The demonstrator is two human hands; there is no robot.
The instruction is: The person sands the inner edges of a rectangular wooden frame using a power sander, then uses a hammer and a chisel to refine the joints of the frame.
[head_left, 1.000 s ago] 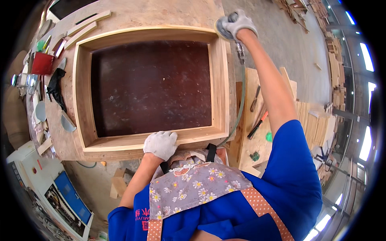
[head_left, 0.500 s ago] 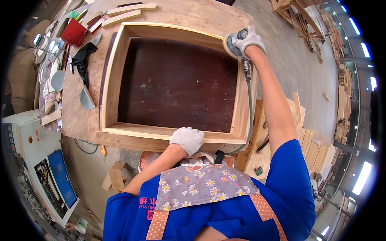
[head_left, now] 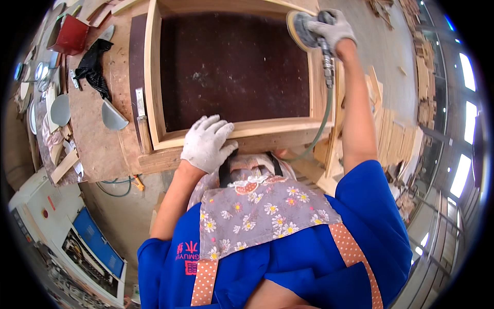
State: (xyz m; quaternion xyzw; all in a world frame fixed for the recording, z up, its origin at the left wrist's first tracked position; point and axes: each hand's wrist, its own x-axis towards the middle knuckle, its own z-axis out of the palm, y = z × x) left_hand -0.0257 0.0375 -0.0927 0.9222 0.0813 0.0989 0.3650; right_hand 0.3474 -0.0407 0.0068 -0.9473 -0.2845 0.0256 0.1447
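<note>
My right hand (head_left: 337, 28), in a whitish work glove, grips a round air sander (head_left: 306, 31) at the far right corner of a wooden frame (head_left: 278, 126). Tilted on edge, the sander turns its pad to the left; whether it touches the wood I cannot tell. A green hose (head_left: 325, 110) trails from it toward me. My left hand (head_left: 208, 144), gloved too, lies with fingers apart over the frame's near left part and grips nothing. Inside the frame is a dark brown, dust-flecked panel (head_left: 231, 72).
A wooden-handled chisel (head_left: 144, 129) lies along the frame's left side on the worktable (head_left: 110, 154). Further left are a black cloth (head_left: 93, 67), grey sanding discs (head_left: 113, 116) and a red box (head_left: 71, 35). A white and blue machine cabinet (head_left: 51, 206) stands lower left; wood strips (head_left: 393, 123) are at right.
My left hand has slid left along the near rail and spread its fingers. The sander has tipped up from lying flatter at the right corner. The chisel has come into sight.
</note>
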